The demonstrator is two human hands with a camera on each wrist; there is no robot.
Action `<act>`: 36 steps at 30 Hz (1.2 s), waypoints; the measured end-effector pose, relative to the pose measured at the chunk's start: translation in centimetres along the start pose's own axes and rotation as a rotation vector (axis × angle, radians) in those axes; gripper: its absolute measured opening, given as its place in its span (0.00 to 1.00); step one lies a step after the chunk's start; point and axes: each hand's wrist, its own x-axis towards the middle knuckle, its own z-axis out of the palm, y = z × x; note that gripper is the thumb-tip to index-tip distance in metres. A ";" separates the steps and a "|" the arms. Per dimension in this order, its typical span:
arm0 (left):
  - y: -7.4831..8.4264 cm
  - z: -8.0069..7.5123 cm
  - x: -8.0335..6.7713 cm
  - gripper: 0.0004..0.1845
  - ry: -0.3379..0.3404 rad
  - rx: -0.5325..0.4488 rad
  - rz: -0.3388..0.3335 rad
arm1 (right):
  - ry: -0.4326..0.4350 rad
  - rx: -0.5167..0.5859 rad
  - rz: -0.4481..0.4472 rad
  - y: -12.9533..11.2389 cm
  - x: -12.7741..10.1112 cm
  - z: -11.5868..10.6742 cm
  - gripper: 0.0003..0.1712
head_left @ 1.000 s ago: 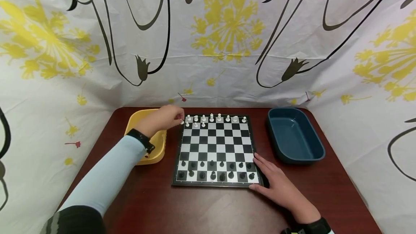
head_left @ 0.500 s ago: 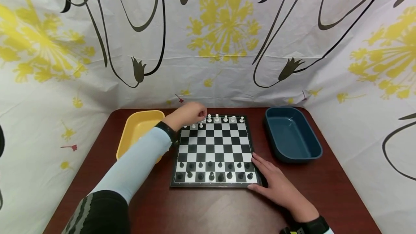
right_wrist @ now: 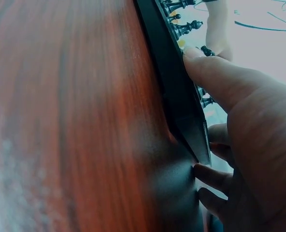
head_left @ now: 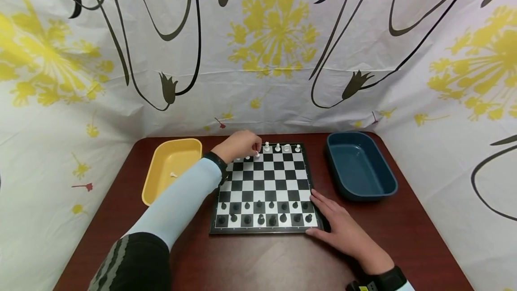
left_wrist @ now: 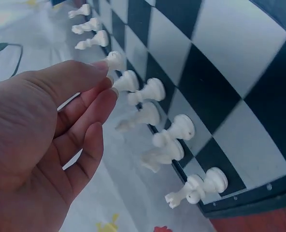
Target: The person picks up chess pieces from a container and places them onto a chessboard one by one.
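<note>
Since a second ago the left hand [head_left: 239, 145] has travelled from the rim of the yellow tray [head_left: 171, 172] across to the far rank of the chessboard [head_left: 264, 187], and a small white piece [head_left: 173, 175] now lies in that tray. Its fingers [left_wrist: 92, 77] are bunched at the tips and pinch a white pawn [left_wrist: 115, 61] by its head, among the white pieces [head_left: 282, 148] lined along the far edge; the wrist view shows thumb and forefinger meeting on it while the neighbouring pieces stand untouched just beside.

The right hand [head_left: 343, 230] has stayed where it was, at the near right corner of the board. Its fingers [right_wrist: 215, 82] lie fairly straight, the thumb pressed along the board's edge and the others resting on the dark red surface [head_left: 258, 259], steadying the board without curling round anything.

Black pieces [head_left: 264, 212] fill the two near ranks in full rows. The dark blue tray [head_left: 361, 167] sits to the right of the board, apart from it, and the yellow one to the left, partly crossed by the pale blue sleeve [head_left: 177, 201]. A white curtain [head_left: 258, 48] with yellow flowers and black stems closes in the back and sides.
</note>
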 end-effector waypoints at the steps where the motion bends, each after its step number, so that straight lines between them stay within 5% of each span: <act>1: 0.0 0.1 0.1 0.01 0.000 0.011 -0.005 | -0.001 -0.002 0.001 0.0 0.0 0.0 0.57; 27: 0.0 1.8 0.5 0.05 0.061 0.064 0.021 | -0.001 -0.002 -0.002 0.0 0.0 -0.2 0.57; 36: -1.2 -0.7 -2.5 0.04 0.108 -0.046 -0.069 | 0.005 0.002 -0.010 -0.1 0.0 -0.2 0.57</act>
